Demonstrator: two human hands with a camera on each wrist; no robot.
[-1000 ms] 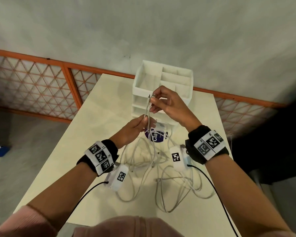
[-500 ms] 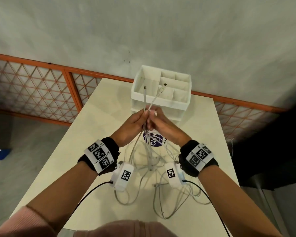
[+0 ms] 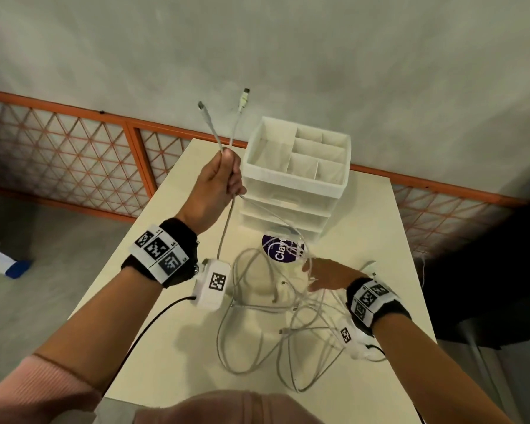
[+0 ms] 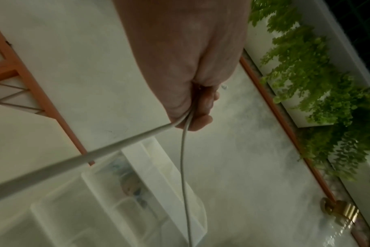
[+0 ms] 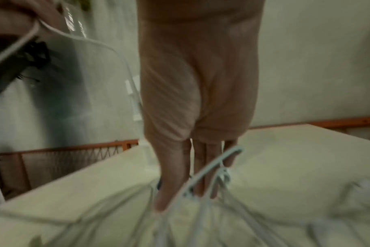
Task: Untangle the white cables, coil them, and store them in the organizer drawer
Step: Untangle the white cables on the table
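My left hand (image 3: pixel 218 185) is raised above the table (image 3: pixel 153 347), fingers curled tight round two strands of white cable (image 3: pixel 225 231); their plug ends (image 3: pixel 244 99) stick up past my fist, splayed apart in front of the grey wall. From the left wrist view the two strands leave the bottom of my fist (image 4: pixel 188 93), one running off to the lower left, the other dropping straight down. Below my fist they hang to the tangle of white cables (image 3: pixel 288 325) lying loose on the table in front of me. My right hand (image 3: pixel 329 275) is low over that tangle, fingers (image 5: pixel 205 167) straight and a little spread, reaching in among the loops; strands cross over them, but the blur keeps me from telling whether any is caught. The white organizer (image 3: pixel 297 175) stands at the far side of the table, its top compartments bare and its drawers pushed in. Just in front of it sits a purple round lid (image 3: pixel 280 249), with cable loops lying over it.
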